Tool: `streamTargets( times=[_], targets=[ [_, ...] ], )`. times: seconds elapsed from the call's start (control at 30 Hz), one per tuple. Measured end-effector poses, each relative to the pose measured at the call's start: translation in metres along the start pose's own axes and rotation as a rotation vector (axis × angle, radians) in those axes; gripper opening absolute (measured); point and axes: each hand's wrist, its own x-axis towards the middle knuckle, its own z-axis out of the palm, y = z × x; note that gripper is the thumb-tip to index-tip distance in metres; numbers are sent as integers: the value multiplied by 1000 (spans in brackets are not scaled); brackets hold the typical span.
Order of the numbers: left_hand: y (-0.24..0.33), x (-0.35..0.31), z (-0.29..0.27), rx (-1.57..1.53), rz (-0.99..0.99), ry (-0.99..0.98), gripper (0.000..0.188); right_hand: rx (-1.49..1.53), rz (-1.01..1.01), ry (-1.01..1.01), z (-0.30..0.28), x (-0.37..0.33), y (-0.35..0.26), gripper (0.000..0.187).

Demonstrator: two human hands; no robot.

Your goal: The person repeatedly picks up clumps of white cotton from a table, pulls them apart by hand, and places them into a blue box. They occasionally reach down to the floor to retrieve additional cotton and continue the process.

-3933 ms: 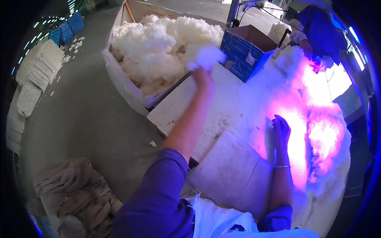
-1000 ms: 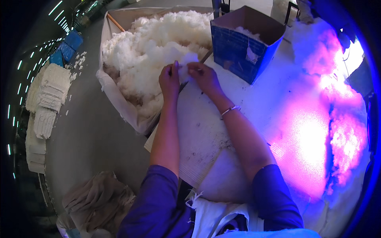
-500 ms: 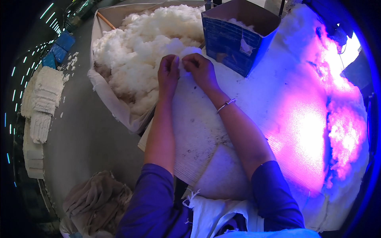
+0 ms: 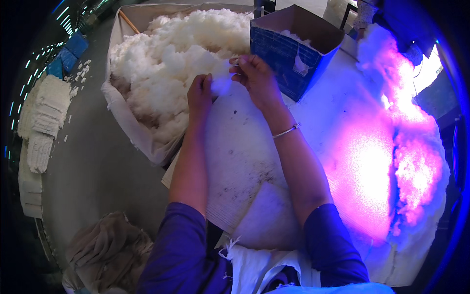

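Note:
Both my hands are raised over the near edge of a large heap of fluffy white cotton (image 4: 166, 63). The fingers of my left hand (image 4: 199, 98) are closed at a loose cotton tuft (image 4: 222, 82), which hangs just beyond the heap's edge. A short gap to the right, my right hand (image 4: 259, 83) pinches with thumb and forefinger. A tiny pale bit shows at those fingertips, too small to name. Its other fingers are curled. A thin bangle (image 4: 286, 130) is on my right wrist.
The heap lies in a cloth-lined bin (image 4: 120, 110). A worn blue box (image 4: 279, 59) with some cotton stands on the pale table (image 4: 240, 157). Brightly lit cotton (image 4: 416, 166) lines the right side, near another person's dark clothing (image 4: 401, 24). Brown cloth (image 4: 110, 250) lies lower left.
My hands have moved apart: the right went up and to the right, the left slightly down and left. Another person has come further into view at the upper right.

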Motion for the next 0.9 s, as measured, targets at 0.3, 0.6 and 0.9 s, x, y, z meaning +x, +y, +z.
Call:
streamTargets(
  times=[0.3,0.6,0.9],
  targets=[
    [-17,2,1,14,-47,92,31,-1478,-1113,432,-24,-9,-104,14],
    [0,-1,-1,-115,-60,56,28,-1088,-794,114,-1,-8,-74,21],
    [18,-6,4,-278,7,-122,19,-1149,-459,25,-7,-4,25,18]
  ],
)
